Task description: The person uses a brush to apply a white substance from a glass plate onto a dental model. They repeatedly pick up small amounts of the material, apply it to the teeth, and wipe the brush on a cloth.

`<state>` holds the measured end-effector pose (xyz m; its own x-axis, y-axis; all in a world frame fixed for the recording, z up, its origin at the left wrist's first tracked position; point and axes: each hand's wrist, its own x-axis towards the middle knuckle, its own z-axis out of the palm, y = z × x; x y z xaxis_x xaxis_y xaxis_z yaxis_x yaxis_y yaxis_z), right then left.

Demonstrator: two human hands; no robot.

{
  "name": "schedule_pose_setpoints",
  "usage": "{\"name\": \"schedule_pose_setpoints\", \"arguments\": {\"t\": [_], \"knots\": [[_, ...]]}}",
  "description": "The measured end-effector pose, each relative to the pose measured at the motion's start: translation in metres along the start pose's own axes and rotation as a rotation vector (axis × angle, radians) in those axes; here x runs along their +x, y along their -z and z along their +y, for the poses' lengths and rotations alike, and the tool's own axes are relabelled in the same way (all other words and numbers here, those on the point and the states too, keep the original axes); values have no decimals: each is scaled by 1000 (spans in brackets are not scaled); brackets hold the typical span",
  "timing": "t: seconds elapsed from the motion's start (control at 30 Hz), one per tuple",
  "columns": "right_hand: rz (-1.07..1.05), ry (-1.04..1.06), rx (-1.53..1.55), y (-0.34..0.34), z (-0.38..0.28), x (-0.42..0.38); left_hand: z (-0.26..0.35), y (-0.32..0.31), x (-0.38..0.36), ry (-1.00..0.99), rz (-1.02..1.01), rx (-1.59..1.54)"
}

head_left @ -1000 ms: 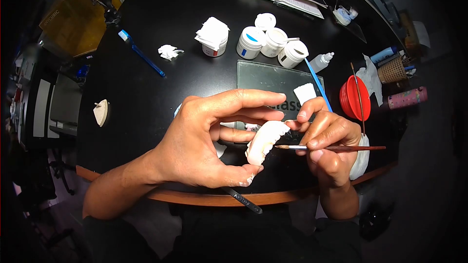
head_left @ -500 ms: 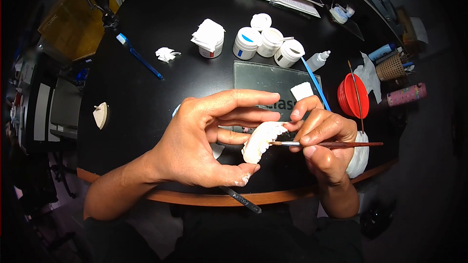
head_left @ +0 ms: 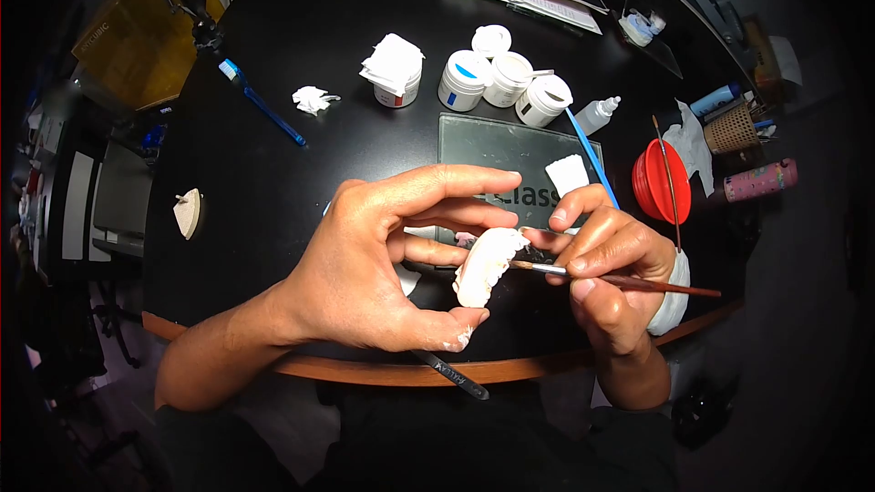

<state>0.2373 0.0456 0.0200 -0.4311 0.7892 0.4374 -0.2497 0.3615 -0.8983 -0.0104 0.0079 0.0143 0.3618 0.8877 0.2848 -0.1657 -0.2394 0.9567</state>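
My left hand (head_left: 355,264) pinches a whitish dental arch (head_left: 483,266) between the thumb below and a finger behind it, the index finger stretched out above. White powdery residue marks the thumb. My right hand (head_left: 611,260) grips a thin brush (head_left: 656,283) with a reddish-brown handle and metal ferrule. The brush's tip is right at the arch's toothed inner edge, and a right fingertip is close to the arch's upper end. Beneath the hands lies a glass slab (head_left: 483,150) with dark lettering, partly hidden, with a folded white tissue (head_left: 567,173) on it.
Several white jars (head_left: 463,82) stand behind the slab, beside a dropper bottle (head_left: 599,115). To the right is a red ribbed cup (head_left: 652,187) with another brush (head_left: 670,173) across it. A blue toothbrush (head_left: 264,107) and a dark metal tool (head_left: 451,375) lie on the black table.
The arch has turned slightly in my left fingers. The brush has tilted, its handle end lower, and its tip has shifted slightly right and up. My right fingers moved a little.
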Motion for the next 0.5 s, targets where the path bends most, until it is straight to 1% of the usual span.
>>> {"name": "schedule_pose_setpoints", "arguments": {"t": [0.07, 0.1, 0.2, 0.5], "knots": [[11, 41, -17, -5, 1, 0, 2, 0, -1, 30, 14, 29], [-47, 71, -73, -3, 1, 1, 3, 0, -1, 46, 21, 43], [-113, 105, -116, -1, 1, 4, 2, 0, -1, 37, 24, 72], [-133, 117, -128, 0, 2, 3, 3, 0, -1, 8, 29, 81]]}}
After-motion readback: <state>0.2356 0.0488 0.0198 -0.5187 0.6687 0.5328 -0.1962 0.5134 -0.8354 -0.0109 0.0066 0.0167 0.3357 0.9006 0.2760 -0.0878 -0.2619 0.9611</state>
